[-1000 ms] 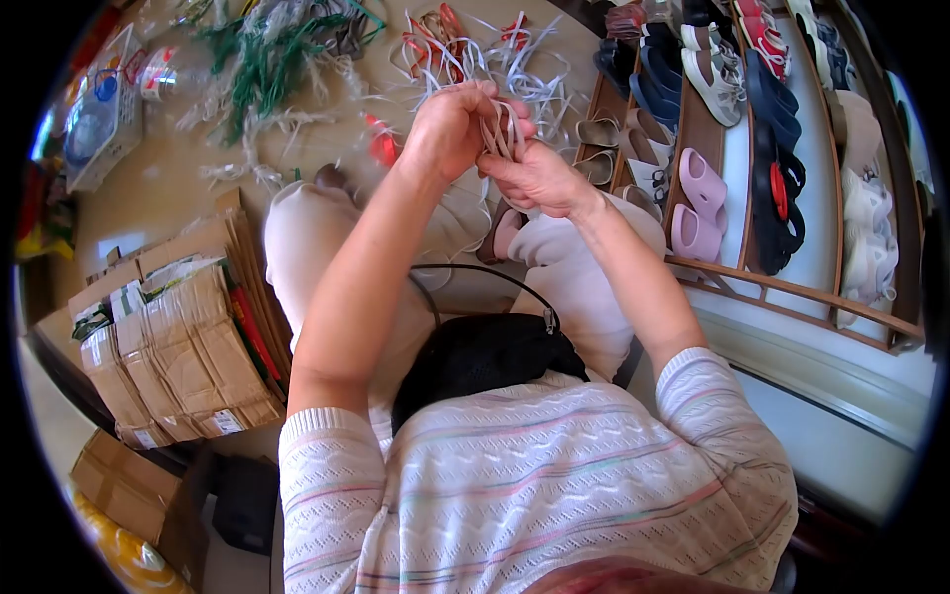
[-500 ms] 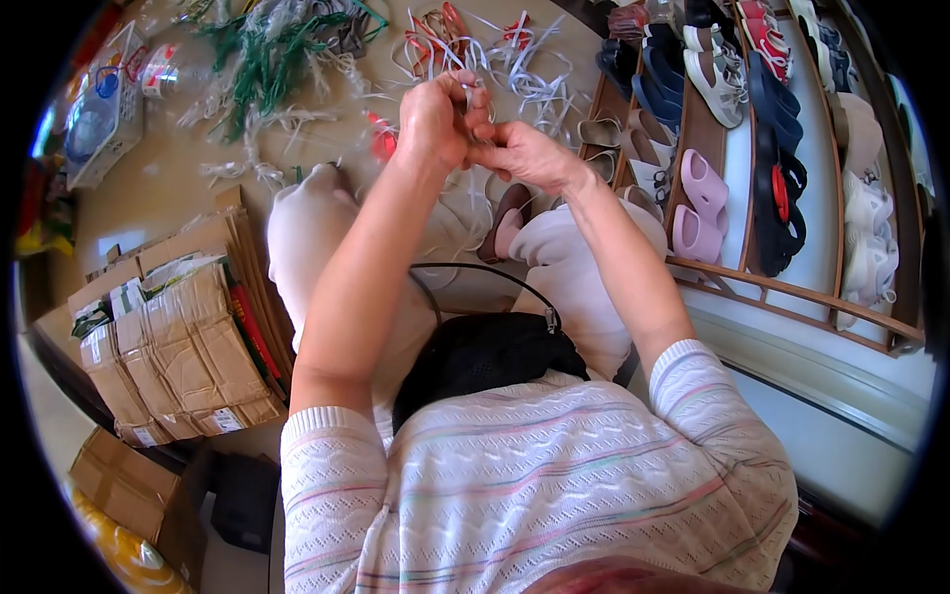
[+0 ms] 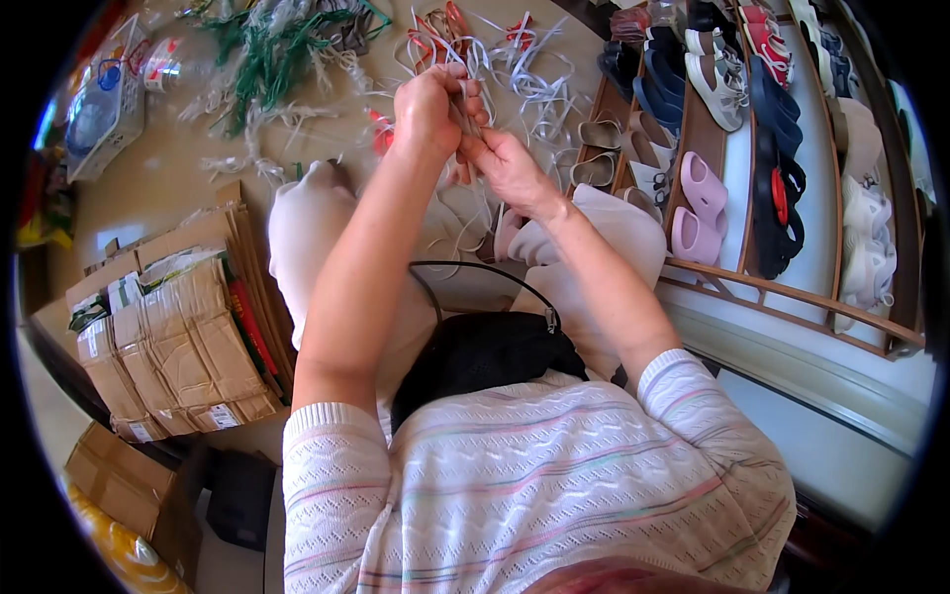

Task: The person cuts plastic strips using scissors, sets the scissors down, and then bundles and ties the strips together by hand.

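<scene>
My left hand (image 3: 429, 111) is raised in front of me, its fingers curled around thin white strands. Just below and to its right, my right hand (image 3: 511, 170) pinches the same white strands (image 3: 463, 111) between thumb and fingers. The two hands are close together, and loose white cord (image 3: 450, 238) hangs down between my knees. Beyond them on the floor lies a tangle of white ribbons (image 3: 539, 74) with red-orange ribbons (image 3: 440, 35) among it. A small red piece (image 3: 382, 133) lies beside my left wrist.
At the upper left is a heap of green and white strings (image 3: 267, 69). A plastic basket (image 3: 114, 114) and a clear bottle (image 3: 163, 64) stand further left. Flattened cardboard (image 3: 178, 346) leans by my left leg. On my right, a shoe rack (image 3: 727, 267) holds several shoes.
My right hand has slid a little down and towards me, with its fingers now angled more upward. My left hand stays nearly in place, still gripping the white strands.
</scene>
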`<action>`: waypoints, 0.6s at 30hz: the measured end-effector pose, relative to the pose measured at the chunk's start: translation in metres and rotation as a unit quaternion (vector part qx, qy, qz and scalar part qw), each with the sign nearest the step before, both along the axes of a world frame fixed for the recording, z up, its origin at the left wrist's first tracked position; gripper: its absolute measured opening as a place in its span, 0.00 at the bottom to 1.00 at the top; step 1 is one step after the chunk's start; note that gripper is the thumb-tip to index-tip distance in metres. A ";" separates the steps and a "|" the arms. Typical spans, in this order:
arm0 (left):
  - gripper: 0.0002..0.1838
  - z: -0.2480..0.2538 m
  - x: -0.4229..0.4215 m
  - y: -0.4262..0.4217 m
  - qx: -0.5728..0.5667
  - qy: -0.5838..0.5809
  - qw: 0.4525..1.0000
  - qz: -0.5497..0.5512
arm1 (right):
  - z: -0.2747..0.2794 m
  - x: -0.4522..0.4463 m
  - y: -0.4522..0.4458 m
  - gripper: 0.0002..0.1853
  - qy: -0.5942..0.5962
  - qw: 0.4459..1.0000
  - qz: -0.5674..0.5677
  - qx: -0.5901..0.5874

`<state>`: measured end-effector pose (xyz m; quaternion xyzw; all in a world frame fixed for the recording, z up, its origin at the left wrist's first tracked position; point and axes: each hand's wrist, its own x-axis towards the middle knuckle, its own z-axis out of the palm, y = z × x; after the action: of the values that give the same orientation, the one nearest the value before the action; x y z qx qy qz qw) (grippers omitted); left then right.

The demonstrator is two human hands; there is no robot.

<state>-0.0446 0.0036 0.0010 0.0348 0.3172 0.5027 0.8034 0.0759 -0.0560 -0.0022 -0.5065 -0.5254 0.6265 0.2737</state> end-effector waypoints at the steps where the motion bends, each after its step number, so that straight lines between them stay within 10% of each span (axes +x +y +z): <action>1: 0.10 -0.003 0.002 0.001 0.019 0.006 1.000 -0.008 | 0.004 -0.004 -0.004 0.13 0.066 0.993 -0.034 -0.090; 7: 0.16 0.000 0.006 0.001 0.059 0.015 0.997 -0.043 | 0.020 -0.003 -0.004 0.13 0.213 0.949 -0.109 -0.207; 13: 0.36 0.008 0.026 -0.030 0.187 0.140 0.952 -0.195 | 0.027 0.020 0.040 0.14 0.226 0.885 -0.405 -0.047; 18: 0.22 0.005 0.026 -0.031 0.268 0.095 0.892 -0.350 | 0.030 0.055 0.061 0.15 0.432 0.841 -0.312 -0.099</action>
<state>-0.0185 -0.0277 0.0063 0.4051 0.2122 0.2489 0.8538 0.1308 0.0050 0.0278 -0.3463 -0.1038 0.7119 0.6021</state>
